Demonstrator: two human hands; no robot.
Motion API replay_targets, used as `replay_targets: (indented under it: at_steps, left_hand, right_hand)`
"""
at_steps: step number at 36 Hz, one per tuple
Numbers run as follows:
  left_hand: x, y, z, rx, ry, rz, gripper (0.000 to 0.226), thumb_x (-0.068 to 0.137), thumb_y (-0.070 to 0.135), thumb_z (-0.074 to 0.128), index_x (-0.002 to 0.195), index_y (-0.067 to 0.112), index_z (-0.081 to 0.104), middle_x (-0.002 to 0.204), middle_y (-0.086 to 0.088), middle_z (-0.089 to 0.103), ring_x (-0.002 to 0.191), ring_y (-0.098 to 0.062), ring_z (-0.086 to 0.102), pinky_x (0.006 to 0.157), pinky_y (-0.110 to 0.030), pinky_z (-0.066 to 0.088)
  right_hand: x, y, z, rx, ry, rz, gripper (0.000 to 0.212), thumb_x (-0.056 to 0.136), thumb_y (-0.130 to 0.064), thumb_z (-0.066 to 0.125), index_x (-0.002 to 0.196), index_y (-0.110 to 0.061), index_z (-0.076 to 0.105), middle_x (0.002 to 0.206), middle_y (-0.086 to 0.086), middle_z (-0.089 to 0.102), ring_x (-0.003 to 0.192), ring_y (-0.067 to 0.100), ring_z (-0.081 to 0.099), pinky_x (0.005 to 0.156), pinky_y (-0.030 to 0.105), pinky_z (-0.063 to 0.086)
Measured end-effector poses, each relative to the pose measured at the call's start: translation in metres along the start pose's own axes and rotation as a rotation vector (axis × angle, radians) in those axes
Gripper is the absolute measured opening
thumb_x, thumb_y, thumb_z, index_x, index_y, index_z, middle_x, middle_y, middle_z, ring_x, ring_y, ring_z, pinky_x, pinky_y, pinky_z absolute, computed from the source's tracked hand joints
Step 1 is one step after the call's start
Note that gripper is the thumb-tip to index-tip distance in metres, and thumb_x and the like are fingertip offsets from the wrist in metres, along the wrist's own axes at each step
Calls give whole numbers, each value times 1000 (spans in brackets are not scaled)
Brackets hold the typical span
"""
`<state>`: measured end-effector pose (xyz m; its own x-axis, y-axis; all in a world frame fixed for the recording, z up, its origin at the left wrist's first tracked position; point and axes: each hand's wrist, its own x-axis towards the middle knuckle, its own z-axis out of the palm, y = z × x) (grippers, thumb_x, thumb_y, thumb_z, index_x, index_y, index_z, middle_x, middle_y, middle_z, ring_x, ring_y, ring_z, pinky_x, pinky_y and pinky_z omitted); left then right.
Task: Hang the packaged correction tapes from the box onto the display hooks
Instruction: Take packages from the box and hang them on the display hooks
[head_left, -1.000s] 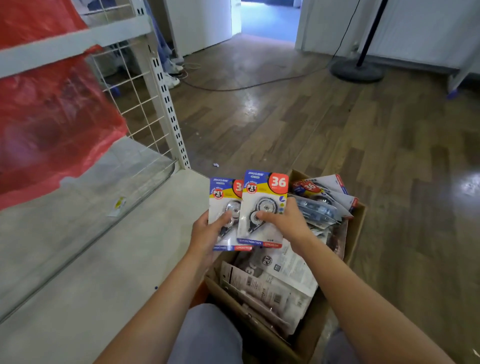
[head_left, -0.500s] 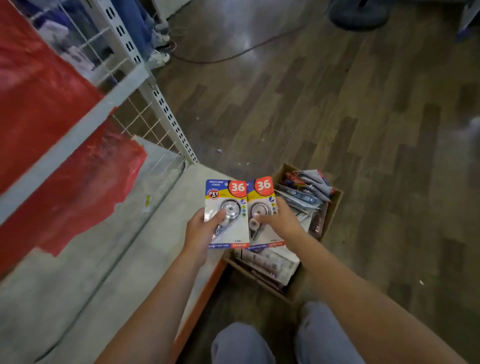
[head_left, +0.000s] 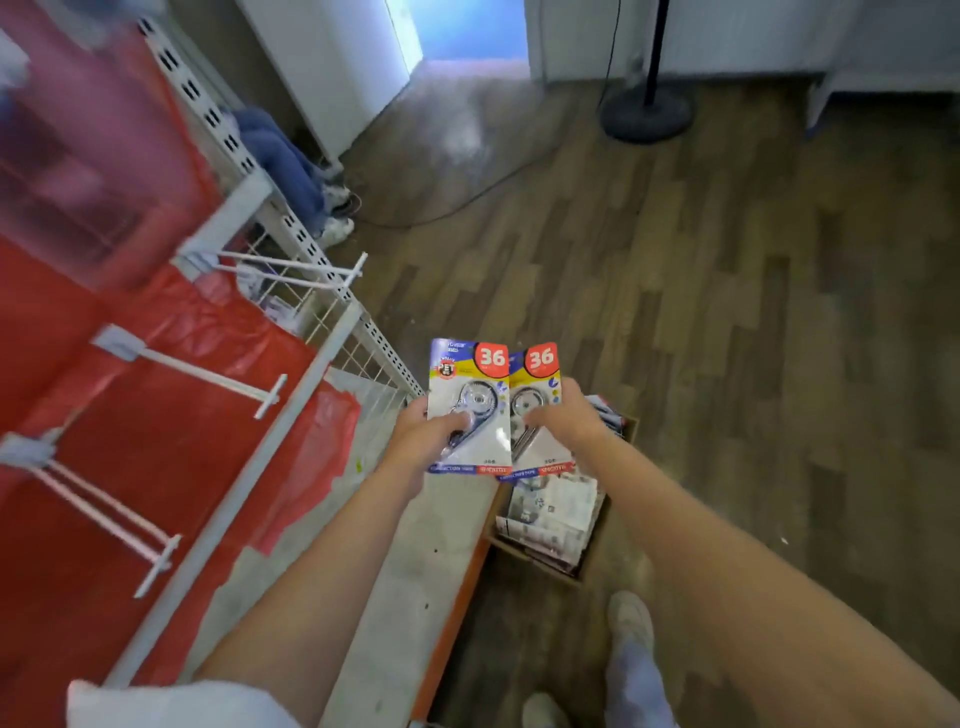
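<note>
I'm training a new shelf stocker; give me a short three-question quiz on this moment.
1. True or false: each hand holds one packaged correction tape.
2. Which pack overlaps in front: A) the left pack B) the right pack?
3. Fill in: the display hooks nearest the hands carry ____ packs.

Key: 1 true, left hand and right hand. 2 A. 3 no; the box still holds more.

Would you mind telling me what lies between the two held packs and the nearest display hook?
In the head view, only the shelf's white wire grid lies between the packs and the hook.
</note>
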<state>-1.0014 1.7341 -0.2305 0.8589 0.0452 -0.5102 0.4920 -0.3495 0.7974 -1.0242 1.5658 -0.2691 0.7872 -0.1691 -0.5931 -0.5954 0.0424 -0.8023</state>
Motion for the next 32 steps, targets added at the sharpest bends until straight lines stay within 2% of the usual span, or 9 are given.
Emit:
replay_targets:
  at_steps: [5, 8, 10, 14, 16, 20, 25, 29, 32]
  left_hand:
    - [-34, 56, -6, -18, 12, 70, 31, 83, 1, 65, 113, 4, 61, 107, -12, 68, 88, -24, 64, 66, -27, 51]
    - [-50, 90, -5, -41, 12, 118, 35, 81, 1, 67, 115, 3, 61, 108, -12, 69, 92, -25, 66, 70, -30, 53]
    - [-56, 112, -5, -65, 27, 154, 38, 76, 2, 70, 113, 2, 62, 107, -13, 70, 90, -24, 66, 71, -31, 54]
    - [-63, 156, -7, -130, 100, 215, 38, 68, 7, 75, 104, 7, 64, 105, -12, 71, 96, -30, 67, 89, -51, 53]
    - [-73, 181, -5, -164, 158, 244, 30, 78, 0, 69, 106, 6, 62, 105, -10, 69, 94, -27, 65, 88, -45, 54]
    - [-77, 217, -8, -223, 256, 308, 24, 80, -1, 66, 98, 14, 62, 100, -4, 68, 93, -25, 64, 83, -37, 54]
    - [-87, 236, -25, -295, 345, 378, 28, 79, -3, 66, 103, 11, 62, 104, -7, 70, 93, -25, 66, 87, -42, 53]
    - [-109, 241, -44, -326, 435, 398, 24, 83, -7, 61, 99, 10, 60, 96, -6, 67, 85, -21, 63, 75, -31, 51]
    - [-124, 237, -64, -373, 518, 390, 26, 83, -6, 62, 105, 7, 62, 99, -8, 67, 87, -23, 63, 76, -32, 51]
  right_hand:
    - [-28, -47, -22, 6, 23, -78, 53, 64, -18, 74, 110, -15, 48, 102, 6, 65, 94, 26, 64, 88, 46, 53]
    - [-53, -84, -39, 17, 37, -140, 39, 78, -5, 68, 107, -12, 43, 101, 6, 60, 95, 24, 59, 89, 39, 49]
    - [-58, -107, -50, 5, 36, -202, 39, 75, -2, 66, 108, -9, 48, 106, 9, 63, 98, 25, 60, 92, 42, 50]
    - [-60, -155, -67, -45, -23, -319, 30, 73, 2, 65, 94, -16, 52, 106, 9, 64, 101, 27, 62, 94, 48, 50]
    - [-66, -183, -76, -53, -45, -369, 32, 77, 2, 65, 88, -21, 47, 107, 9, 63, 103, 27, 61, 94, 48, 49]
    - [-65, -230, -89, -104, -110, -478, 35, 75, 3, 66, 105, -10, 54, 107, 10, 65, 103, 28, 63, 93, 48, 51]
    - [-75, -275, -83, -153, -207, -588, 31, 79, 4, 65, 96, -15, 48, 107, 10, 64, 100, 27, 62, 92, 45, 51]
    - [-83, -294, -59, -199, -327, -652, 31, 81, 6, 63, 90, -18, 46, 104, 8, 62, 98, 25, 61, 92, 43, 50]
    - [-90, -303, -36, -225, -410, -689, 34, 82, 5, 64, 87, -22, 45, 101, 6, 63, 91, 21, 60, 90, 41, 49]
